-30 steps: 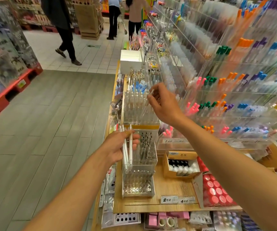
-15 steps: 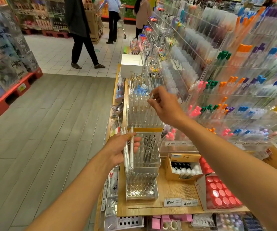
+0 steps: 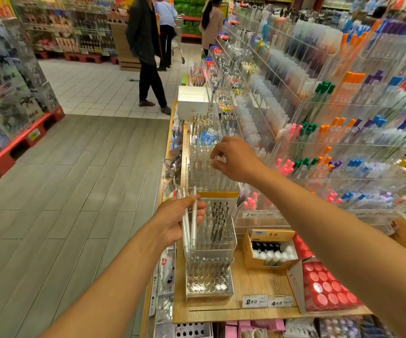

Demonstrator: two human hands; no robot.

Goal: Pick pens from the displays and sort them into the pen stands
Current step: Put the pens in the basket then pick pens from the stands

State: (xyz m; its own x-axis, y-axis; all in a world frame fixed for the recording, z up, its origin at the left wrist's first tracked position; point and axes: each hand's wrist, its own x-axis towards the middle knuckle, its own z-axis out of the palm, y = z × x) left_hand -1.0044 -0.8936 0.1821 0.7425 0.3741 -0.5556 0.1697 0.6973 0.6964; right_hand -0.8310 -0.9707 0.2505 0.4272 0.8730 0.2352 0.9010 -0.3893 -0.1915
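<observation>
White pens (image 3: 189,224) gripped in L hand (image 3: 175,222); R hand (image 3: 236,161) fingertips pinched over clear stand (image 3: 207,172)

A light wooden display shelf (image 3: 253,284) carries a clear acrylic tiered pen stand (image 3: 210,262). Right of that stand sit an open tan cardboard box of black-and-white bottles (image 3: 269,250) and a red carton of round-capped items (image 3: 326,289); two white price tags (image 3: 268,301) stand at the shelf's front edge.
</observation>
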